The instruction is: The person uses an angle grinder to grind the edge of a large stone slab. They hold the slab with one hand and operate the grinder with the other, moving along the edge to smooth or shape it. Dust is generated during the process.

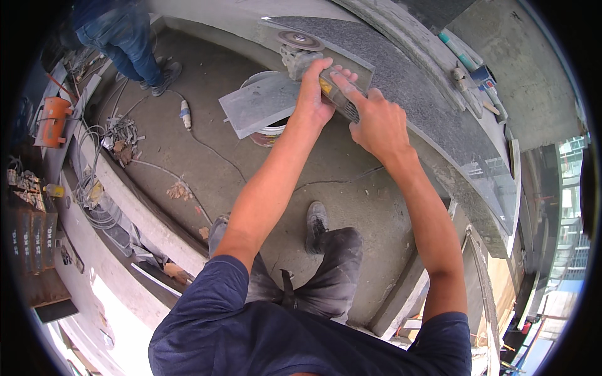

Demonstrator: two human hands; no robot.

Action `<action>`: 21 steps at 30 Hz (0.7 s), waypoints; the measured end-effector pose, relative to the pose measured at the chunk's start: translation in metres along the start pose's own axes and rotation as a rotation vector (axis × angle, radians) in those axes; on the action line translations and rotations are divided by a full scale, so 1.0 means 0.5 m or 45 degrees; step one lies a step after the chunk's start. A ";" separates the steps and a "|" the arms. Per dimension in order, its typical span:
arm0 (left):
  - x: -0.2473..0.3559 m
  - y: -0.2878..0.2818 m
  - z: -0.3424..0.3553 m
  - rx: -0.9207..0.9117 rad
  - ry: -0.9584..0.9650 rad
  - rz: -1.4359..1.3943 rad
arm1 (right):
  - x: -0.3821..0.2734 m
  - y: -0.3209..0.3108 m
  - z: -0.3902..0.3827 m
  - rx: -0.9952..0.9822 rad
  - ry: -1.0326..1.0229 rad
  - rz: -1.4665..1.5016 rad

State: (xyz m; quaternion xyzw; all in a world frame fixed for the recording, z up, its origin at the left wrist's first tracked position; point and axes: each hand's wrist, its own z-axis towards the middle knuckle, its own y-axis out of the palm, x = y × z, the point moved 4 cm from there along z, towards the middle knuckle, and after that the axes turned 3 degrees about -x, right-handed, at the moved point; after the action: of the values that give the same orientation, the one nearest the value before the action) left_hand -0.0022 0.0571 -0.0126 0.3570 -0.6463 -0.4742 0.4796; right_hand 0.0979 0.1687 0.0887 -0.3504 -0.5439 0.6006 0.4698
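Observation:
An angle grinder (304, 61) with a round disc (300, 41) is held out in front of me, its disc facing up. My left hand (318, 94) is closed round the grinder's body just behind its head. My right hand (379, 119) grips the rear of the body, partly hiding it. The disc lies close to the edge of a dark speckled stone slab (433, 88) on the curved ledge; I cannot tell whether they touch. Just left of my left hand, a grey flat panel (257, 103) rests across a white bucket (268, 136).
A person in jeans (122, 44) stands at the far left. A cable connector (185, 116) and its cord cross the concrete floor. Debris (122, 135) and coiled cables (94, 188) line the left side, near an orange machine (55, 122). Tools (480, 81) lie behind the slab.

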 end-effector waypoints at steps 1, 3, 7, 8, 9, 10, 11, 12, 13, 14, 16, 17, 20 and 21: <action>0.001 -0.001 0.001 0.002 -0.003 0.002 | 0.000 0.000 0.001 0.006 -0.006 0.000; 0.004 -0.003 0.005 0.011 -0.013 0.000 | -0.001 0.000 0.003 0.018 -0.015 0.001; 0.019 -0.007 0.019 0.017 -0.002 -0.036 | -0.004 0.005 0.022 -0.014 -0.011 0.013; 0.024 -0.008 0.022 0.028 0.013 -0.034 | -0.006 0.007 0.026 -0.023 -0.012 0.022; 0.028 -0.010 0.023 0.039 0.029 -0.030 | -0.010 0.008 0.028 -0.016 -0.019 0.015; 0.031 -0.010 0.023 0.039 0.020 -0.029 | -0.013 0.008 0.030 0.007 -0.035 0.011; 0.034 -0.011 0.023 0.038 0.010 -0.029 | -0.017 0.008 0.032 0.029 -0.048 0.003; 0.035 -0.012 0.023 0.048 -0.002 -0.029 | -0.018 0.010 0.034 0.026 -0.043 0.003; 0.037 -0.012 0.022 0.040 -0.009 -0.036 | -0.019 0.012 0.036 0.023 -0.037 -0.001; 0.039 -0.013 0.023 0.041 -0.019 -0.044 | -0.019 0.014 0.038 0.019 -0.027 -0.009; 0.040 -0.015 0.026 0.050 -0.024 -0.060 | -0.020 0.015 0.040 0.026 -0.043 0.004; 0.042 -0.016 0.028 0.055 -0.019 -0.069 | -0.021 0.016 0.041 0.025 -0.045 0.008; 0.046 -0.019 0.039 0.076 0.018 -0.086 | -0.021 0.015 0.049 0.042 -0.054 0.022; 0.047 -0.020 0.042 0.084 0.032 -0.092 | -0.021 0.016 0.051 0.041 -0.053 0.022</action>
State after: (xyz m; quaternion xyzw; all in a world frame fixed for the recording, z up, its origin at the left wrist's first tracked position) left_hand -0.0288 0.0382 -0.0176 0.4016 -0.6421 -0.4650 0.4585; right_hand 0.0760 0.1506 0.0841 -0.3350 -0.5408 0.6203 0.4589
